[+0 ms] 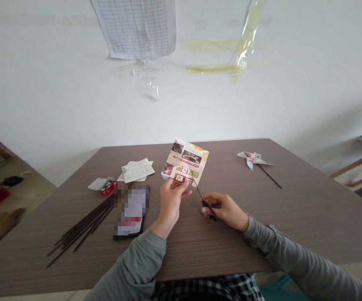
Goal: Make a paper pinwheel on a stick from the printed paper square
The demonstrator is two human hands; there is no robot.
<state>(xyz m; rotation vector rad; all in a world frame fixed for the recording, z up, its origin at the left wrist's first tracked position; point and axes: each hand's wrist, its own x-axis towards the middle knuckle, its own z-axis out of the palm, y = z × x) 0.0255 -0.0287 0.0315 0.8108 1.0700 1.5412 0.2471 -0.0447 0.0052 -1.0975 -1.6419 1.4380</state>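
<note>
A square of colourful printed paper (187, 159) is held up above the table, tilted. My left hand (171, 194) pinches its lower edge between thumb and fingers. My right hand (225, 209) is closed around the black handles of a pair of scissors (210, 210). The scissor blades point up and left and meet the paper's lower right edge. Whether the blades have cut into it I cannot tell. Something small and white partly shows behind the paper's lower left corner.
Left on the brown table (181, 246) lie a phone (132, 211), several dark thin sticks (87, 223), a small open red-and-white box (105, 185) and stacked printed papers (137, 170). At the right lies a paper pinwheel (253, 159) on a dark stick. A white wall (181, 104) stands behind.
</note>
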